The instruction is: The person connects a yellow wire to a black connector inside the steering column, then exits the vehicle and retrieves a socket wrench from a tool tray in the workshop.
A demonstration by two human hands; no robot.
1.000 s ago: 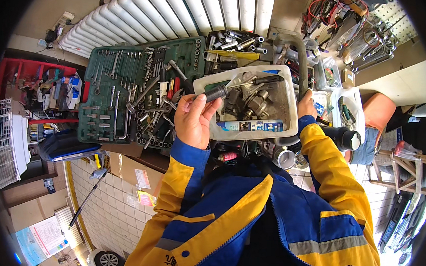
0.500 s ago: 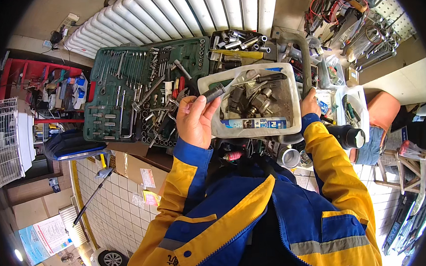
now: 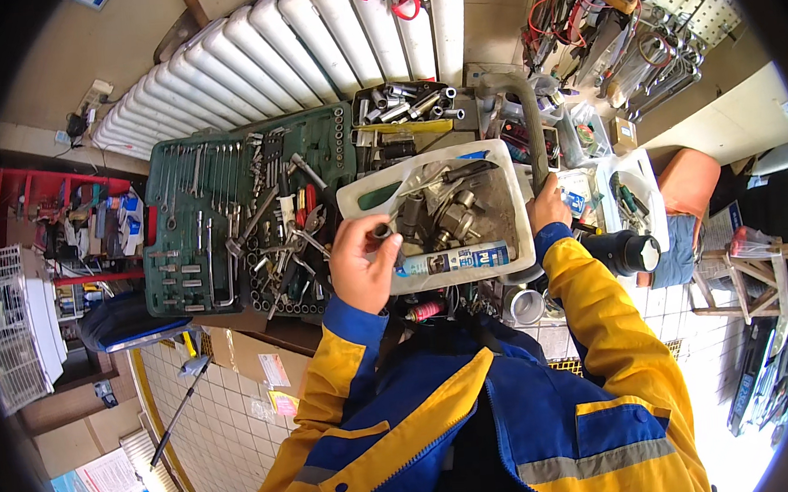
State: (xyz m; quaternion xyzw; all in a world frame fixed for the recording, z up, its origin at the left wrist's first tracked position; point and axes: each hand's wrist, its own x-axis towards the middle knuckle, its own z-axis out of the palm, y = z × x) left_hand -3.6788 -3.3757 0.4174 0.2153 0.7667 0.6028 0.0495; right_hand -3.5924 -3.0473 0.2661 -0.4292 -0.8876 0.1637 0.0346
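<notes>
My left hand [image 3: 362, 264] is closed around a small dark metal socket [image 3: 382, 231], held over the near left corner of a white plastic tray [image 3: 502, 244]. The tray holds several metal sockets, fittings and a wrench. My right hand [image 3: 547, 208] grips the tray's right rim, close to a grey curved handle [image 3: 531, 120]. Both arms wear yellow and blue sleeves.
A green tool case [image 3: 221, 220] full of wrenches and sockets lies open to the left. A white radiator [image 3: 292, 54] runs behind it. Another box of sockets [image 3: 403, 106] sits beyond the tray. A black flashlight [image 3: 627, 252] and a metal cup [image 3: 526, 306] lie near my right arm.
My left hand has dropped from the tray's upper left edge to its near left corner, still pinching the small socket. The right hand stays on the tray's rim.
</notes>
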